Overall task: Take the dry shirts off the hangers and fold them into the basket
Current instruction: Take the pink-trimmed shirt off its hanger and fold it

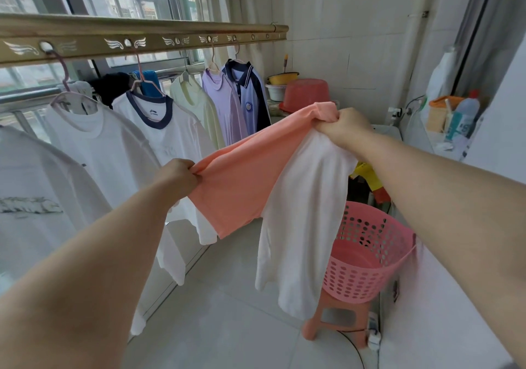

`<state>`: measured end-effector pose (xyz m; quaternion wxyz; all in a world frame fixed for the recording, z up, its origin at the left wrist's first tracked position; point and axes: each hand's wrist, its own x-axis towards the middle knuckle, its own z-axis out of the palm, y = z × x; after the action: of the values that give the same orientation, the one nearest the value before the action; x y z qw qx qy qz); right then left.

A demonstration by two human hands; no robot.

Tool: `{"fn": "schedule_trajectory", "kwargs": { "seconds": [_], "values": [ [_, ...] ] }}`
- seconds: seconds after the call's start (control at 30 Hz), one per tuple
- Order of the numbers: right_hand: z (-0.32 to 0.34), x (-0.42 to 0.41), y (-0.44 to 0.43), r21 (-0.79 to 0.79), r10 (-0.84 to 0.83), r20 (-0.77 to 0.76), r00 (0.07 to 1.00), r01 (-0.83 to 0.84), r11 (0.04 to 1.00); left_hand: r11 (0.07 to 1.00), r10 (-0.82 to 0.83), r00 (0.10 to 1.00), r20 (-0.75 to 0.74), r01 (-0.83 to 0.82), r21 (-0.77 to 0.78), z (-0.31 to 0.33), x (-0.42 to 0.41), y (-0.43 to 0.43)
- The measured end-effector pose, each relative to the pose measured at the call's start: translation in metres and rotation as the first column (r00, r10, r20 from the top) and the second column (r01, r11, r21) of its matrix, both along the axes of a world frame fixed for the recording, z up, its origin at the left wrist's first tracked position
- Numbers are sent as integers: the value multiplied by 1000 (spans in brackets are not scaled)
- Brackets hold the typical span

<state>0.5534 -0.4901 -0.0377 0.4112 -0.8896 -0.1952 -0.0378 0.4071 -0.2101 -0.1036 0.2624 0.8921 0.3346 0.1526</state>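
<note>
We note the peach-and-white shirt (244, 180) off its hanger, stretched in the air between both hands. The left hand (182, 176) pinches one peach edge with curled fingers, and the right hand (345, 128) is fisted round the bunched other end, the white part hanging below. The pink basket (370, 277) sits atop a stool (316, 323), just behind the hanging white part; other shirts hang from the rail (142, 41).

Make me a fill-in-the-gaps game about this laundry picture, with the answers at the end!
1. The white shirt with the dark collar hangs on a ____; the peach-and-white shirt gripped by the left hand and right hand has none.
2. The basket full of holes is coloured ____.
3. The basket stands on a small plastic ____.

Missing words: hanger; pink; stool.
</note>
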Motion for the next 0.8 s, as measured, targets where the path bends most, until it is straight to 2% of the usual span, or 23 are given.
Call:
{"fn": "schedule_trajectory", "kwargs": {
  "seconds": [0.07,0.13,0.2,0.23,0.3,0.37,0.43,0.5,0.6,0.67,0.73,0.8],
  "values": [
    [-1,3,-4,-13,18,-21,1000,-18,1000,1000,14,1000,-3,-14,19,-1,4,1],
    [4,1,-12,-29,119,-147,982,-125,992,998,35,999,-15,-34,53,-1,6,1],
    [9,2,-19,-223,154,-230,961,-206,953,994,51,997,-49,-46,103,0,9,-1],
    [8,6,-20,-371,119,-206,971,-190,909,993,48,997,-59,-41,108,-1,14,-1],
    [0,17,-18,-606,0,-14,1000,-9,795,998,25,998,-60,-22,55,-4,29,-7],
    [-11,33,-19,-636,-125,181,975,213,742,992,29,999,-34,-33,-122,-7,51,-12],
    [-20,49,-23,-591,-203,299,932,348,727,951,63,998,20,-54,-304,-6,80,-18],
    [-24,70,-30,-555,-245,372,895,426,714,934,35,994,102,4,-357,-4,114,-19],
    [-20,99,-37,-427,-355,344,869,481,765,898,-35,975,218,126,-422,10,163,-22],
    [-10,118,-41,-253,-425,182,887,459,851,883,-56,952,299,187,-430,19,195,-22],
    [1,133,-48,-3,-464,71,883,466,885,900,-104,920,377,248,-357,31,226,-24],
    [11,140,-56,151,-508,187,841,486,861,908,-123,883,453,284,-307,42,250,-27]
  ]
}}
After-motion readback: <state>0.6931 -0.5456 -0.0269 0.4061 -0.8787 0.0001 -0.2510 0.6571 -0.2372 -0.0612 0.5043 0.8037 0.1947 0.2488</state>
